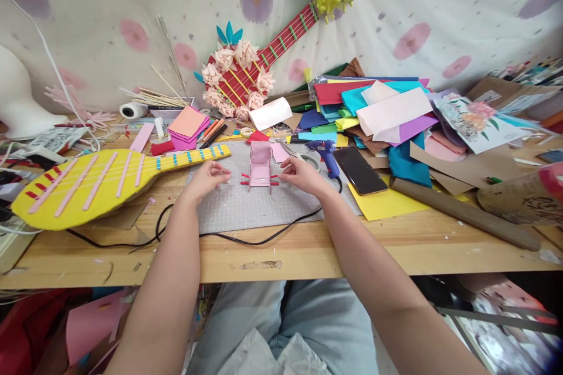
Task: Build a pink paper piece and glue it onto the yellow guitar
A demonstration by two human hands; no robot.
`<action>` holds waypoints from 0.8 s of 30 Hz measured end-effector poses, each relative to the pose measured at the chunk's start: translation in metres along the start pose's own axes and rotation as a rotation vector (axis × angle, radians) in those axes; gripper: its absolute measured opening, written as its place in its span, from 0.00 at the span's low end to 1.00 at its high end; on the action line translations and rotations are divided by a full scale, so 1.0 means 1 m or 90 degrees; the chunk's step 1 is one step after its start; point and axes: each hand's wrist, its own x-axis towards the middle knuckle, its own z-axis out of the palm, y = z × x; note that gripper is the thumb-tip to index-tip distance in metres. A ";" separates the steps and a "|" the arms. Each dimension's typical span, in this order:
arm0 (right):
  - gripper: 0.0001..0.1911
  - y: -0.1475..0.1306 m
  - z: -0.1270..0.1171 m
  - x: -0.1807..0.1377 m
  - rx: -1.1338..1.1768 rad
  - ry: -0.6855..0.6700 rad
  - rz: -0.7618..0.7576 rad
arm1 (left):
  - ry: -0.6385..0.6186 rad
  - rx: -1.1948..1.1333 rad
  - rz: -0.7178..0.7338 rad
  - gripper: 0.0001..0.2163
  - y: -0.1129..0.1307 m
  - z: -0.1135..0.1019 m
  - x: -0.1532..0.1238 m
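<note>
A small pink paper chair [260, 165] with red cross-sticks stands upright on a grey cutting mat [246, 208]. My left hand [210, 177] rests just left of it, fingers curled in a pinch near the left end of a red stick. On the other side, my right hand [299, 174] has its fingertips pinched toward the right end of the sticks. Whether either pinch grips a stick or something finer is too small to make out.
A yellow paper guitar [101, 181] lies at the left, a red flowered one [246, 76] leans at the back. A blue glue gun [326, 155], black phone [359, 169], tape roll and a heap of coloured paper [378, 111] sit right. A black cable [246, 239] crosses the wooden table edge [281, 263].
</note>
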 end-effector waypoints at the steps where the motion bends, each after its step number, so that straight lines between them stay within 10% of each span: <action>1: 0.13 0.001 0.000 0.000 0.002 -0.022 -0.002 | -0.024 0.022 0.016 0.17 -0.002 0.001 0.000; 7: 0.09 0.004 0.015 0.003 0.028 -0.033 0.014 | -0.058 0.137 0.152 0.14 -0.012 0.027 0.002; 18: 0.08 -0.001 0.010 0.007 0.320 0.040 0.068 | 0.128 -0.105 0.017 0.16 0.006 0.033 0.003; 24: 0.10 -0.004 0.005 0.007 0.474 0.036 0.086 | 0.213 -0.046 0.300 0.17 0.003 0.035 0.003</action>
